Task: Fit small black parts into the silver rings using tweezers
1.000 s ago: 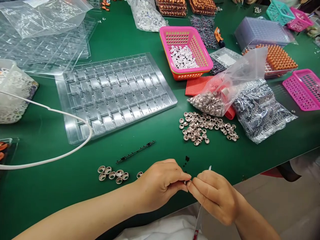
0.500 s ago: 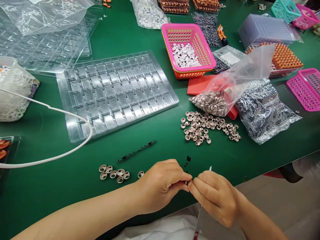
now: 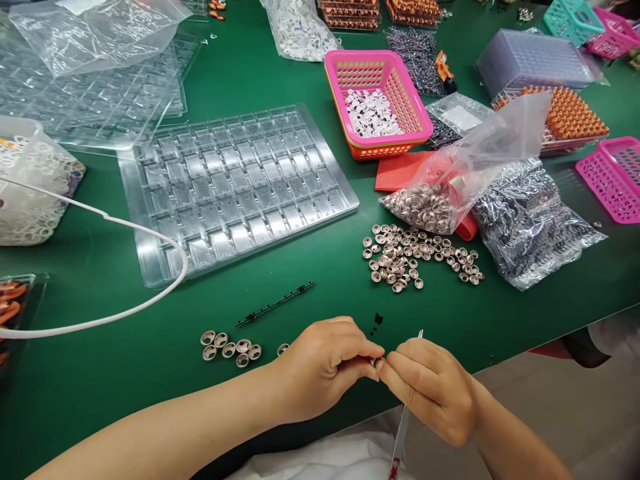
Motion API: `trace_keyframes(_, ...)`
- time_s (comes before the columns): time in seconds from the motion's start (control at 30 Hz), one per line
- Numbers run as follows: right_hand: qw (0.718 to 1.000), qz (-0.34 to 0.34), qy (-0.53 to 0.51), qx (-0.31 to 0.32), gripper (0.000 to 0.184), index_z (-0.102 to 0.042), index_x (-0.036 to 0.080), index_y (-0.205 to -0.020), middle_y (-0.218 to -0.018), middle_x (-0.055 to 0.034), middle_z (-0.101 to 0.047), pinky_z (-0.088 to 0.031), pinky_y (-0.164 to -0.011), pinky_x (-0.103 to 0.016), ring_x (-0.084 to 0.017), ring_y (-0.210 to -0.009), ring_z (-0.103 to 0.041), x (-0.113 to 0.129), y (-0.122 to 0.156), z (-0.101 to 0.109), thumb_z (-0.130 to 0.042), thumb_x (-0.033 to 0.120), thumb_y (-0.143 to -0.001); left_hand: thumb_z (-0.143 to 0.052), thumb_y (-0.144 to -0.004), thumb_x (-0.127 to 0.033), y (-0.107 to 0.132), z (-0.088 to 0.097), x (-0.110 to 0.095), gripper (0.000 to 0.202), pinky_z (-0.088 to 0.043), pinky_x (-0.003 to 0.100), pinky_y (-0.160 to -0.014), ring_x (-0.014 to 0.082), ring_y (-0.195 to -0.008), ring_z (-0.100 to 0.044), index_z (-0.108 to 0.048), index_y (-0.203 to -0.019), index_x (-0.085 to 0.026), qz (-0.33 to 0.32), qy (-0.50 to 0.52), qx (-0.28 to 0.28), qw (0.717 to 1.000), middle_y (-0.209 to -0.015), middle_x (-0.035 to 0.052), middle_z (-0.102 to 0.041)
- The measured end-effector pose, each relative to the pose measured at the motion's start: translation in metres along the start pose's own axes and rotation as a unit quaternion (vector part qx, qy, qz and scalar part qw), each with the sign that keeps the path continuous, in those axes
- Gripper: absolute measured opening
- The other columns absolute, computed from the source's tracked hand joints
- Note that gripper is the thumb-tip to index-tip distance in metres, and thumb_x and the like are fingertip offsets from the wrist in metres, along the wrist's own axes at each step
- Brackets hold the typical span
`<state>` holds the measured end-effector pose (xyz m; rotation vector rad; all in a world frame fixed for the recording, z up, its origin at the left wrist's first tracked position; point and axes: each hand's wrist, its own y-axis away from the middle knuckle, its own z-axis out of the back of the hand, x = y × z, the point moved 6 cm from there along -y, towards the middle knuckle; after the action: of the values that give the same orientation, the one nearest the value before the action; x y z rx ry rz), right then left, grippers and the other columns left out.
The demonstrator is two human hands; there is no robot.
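My left hand (image 3: 323, 367) and my right hand (image 3: 433, 387) meet fingertip to fingertip at the near edge of the green table (image 3: 300, 73). Both are pinched on a tiny part between them, too small to name. My right hand also holds thin metal tweezers (image 3: 419, 335), whose tip sticks up behind the fingers. A short row of metal cups (image 3: 230, 348) lies just left of my left hand. Small black bits (image 3: 376, 321) rest on the table right behind my fingers. A black strip of parts (image 3: 275, 304) lies a little farther back.
A clear plastic cell tray (image 3: 235, 183) lies in the middle, with a pile of loose metal cups (image 3: 417, 257) and bags of parts (image 3: 525, 213) to the right. A pink basket (image 3: 375, 100) stands behind. A white cable (image 3: 125, 227) curves across the left.
Both hands stay pinched together at the table edge with only slight finger movement. The view has shifted a little.
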<state>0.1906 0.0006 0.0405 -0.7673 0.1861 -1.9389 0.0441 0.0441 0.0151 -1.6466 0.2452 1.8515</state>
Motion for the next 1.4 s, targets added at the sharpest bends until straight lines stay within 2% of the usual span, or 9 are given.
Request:
trace_keyframes(0.27, 1.0, -0.012, 0.008, -0.014, 0.038, -0.062, -0.003, -0.118, -0.092, -0.0175, -0.069, -0.05, -0.056, -0.037, -0.024, -0.079, -0.063, 0.0, 0.002, 0.001, -0.033, 0.009, -0.096, -0.068, -0.093, -0.02, -0.002, 0.001, 0.002, 0.01, -0.055, 0.024, -0.066, 0.0149, -0.068, -0.066, -0.074, -0.099, -0.015, 0.018, 0.009, -0.002, 1.0, -0.075, 0.0052, -0.076)
trace_keyframes(0.47, 1.0, -0.017, 0.003, 0.007, 0.038, -0.062, -0.003, -0.115, -0.092, -0.0181, -0.07, -0.049, -0.056, -0.037, -0.023, -0.076, -0.061, 0.001, 0.0, 0.0, -0.031, 0.008, -0.097, -0.067, -0.094, -0.021, 0.0, 0.0, 0.002, 0.011, -0.055, 0.024, -0.066, 0.0144, -0.068, -0.065, -0.073, -0.1, -0.015, 0.006, 0.003, -0.003, 1.0, -0.075, 0.0048, -0.076)
trace_keyframes(0.7, 1.0, -0.02, -0.005, 0.019, 0.032, -0.061, 0.0, -0.118, -0.093, -0.016, -0.068, -0.046, -0.054, -0.035, -0.021, -0.07, -0.06, 0.002, -0.001, -0.001, -0.045, 0.008, -0.092, -0.065, -0.095, -0.021, 0.0, -0.001, 0.0, 0.012, -0.055, 0.026, -0.067, 0.015, -0.068, -0.066, -0.072, -0.103, -0.016, 0.005, -0.003, 0.003, 1.0, -0.077, 0.006, -0.076)
trace_keyframes(0.93, 1.0, -0.01, -0.01, -0.004, 0.035, -0.063, -0.001, -0.114, -0.091, -0.0173, -0.068, -0.043, -0.05, -0.036, -0.021, -0.069, -0.056, 0.005, -0.003, 0.001, -0.035, 0.007, -0.093, -0.065, -0.092, -0.011, 0.001, -0.002, -0.007, 0.012, -0.053, 0.025, -0.067, 0.0148, -0.067, -0.064, -0.07, -0.102, -0.015, 0.004, 0.005, -0.003, 1.0, -0.076, 0.0052, -0.074)
trace_keyframes(1.13, 1.0, 0.001, -0.009, -0.005, 0.034, -0.063, -0.004, -0.112, -0.093, -0.0182, -0.068, -0.048, -0.054, -0.036, -0.023, -0.075, -0.061, 0.004, -0.004, 0.0, -0.036, 0.007, -0.095, -0.065, -0.092, -0.013, 0.001, 0.0, -0.007, 0.01, -0.053, 0.025, -0.065, 0.0146, -0.066, -0.064, -0.072, -0.1, -0.014, 0.007, 0.003, -0.002, 1.0, -0.073, 0.005, -0.073)
trace_keyframes(1.27, 0.999, 0.018, 0.023, -0.037, 0.033, -0.064, -0.003, -0.11, -0.091, -0.0179, -0.068, -0.051, -0.055, -0.036, -0.023, -0.077, -0.062, 0.002, -0.004, 0.003, -0.038, 0.008, -0.095, -0.07, -0.089, -0.013, -0.001, 0.004, -0.001, 0.013, -0.055, 0.025, -0.068, 0.0149, -0.069, -0.067, -0.074, -0.101, -0.015, 0.036, 0.035, -0.015, 0.999, -0.076, 0.0053, -0.075)
trace_keyframes(1.4, 0.996, -0.017, 0.035, -0.076, 0.03, -0.063, 0.001, -0.115, -0.089, -0.0142, -0.068, -0.052, -0.058, -0.033, -0.02, -0.076, -0.061, -0.004, 0.002, -0.001, -0.043, 0.004, -0.093, -0.076, -0.084, -0.017, 0.001, 0.005, 0.014, 0.012, -0.056, 0.024, -0.066, 0.0152, -0.07, -0.068, -0.078, -0.095, -0.015, 0.148, 0.096, -0.027, 0.984, -0.077, 0.0056, -0.074)
